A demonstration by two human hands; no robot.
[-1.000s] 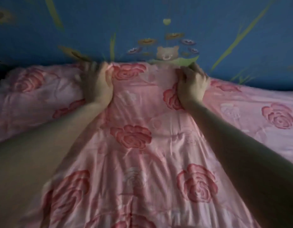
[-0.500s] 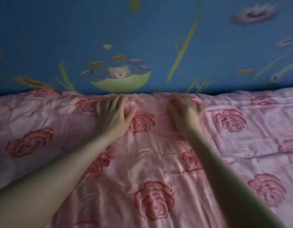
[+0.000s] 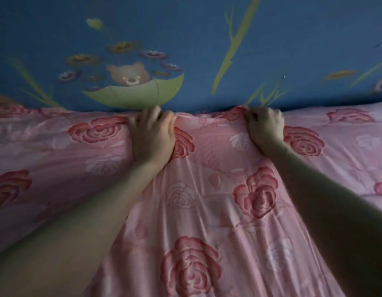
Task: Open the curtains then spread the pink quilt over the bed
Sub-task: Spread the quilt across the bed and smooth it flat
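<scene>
The pink quilt with red rose prints covers the whole lower part of the head view, and its far edge lies along the blue wall. My left hand grips that far edge with curled fingers, left of centre. My right hand is closed on the same edge, a little to the right. Folds run in the fabric from both hands toward me. The bed under the quilt is hidden. No curtains are in view.
A blue wall stands right behind the quilt's far edge. It carries a bear-and-umbrella picture, flowers and green stems. The room is dim.
Half a second ago both hands lay flat with spread fingers on the quilt. Now their fingers are curled and closed on its far edge, and the fabric between them is pulled taut.
</scene>
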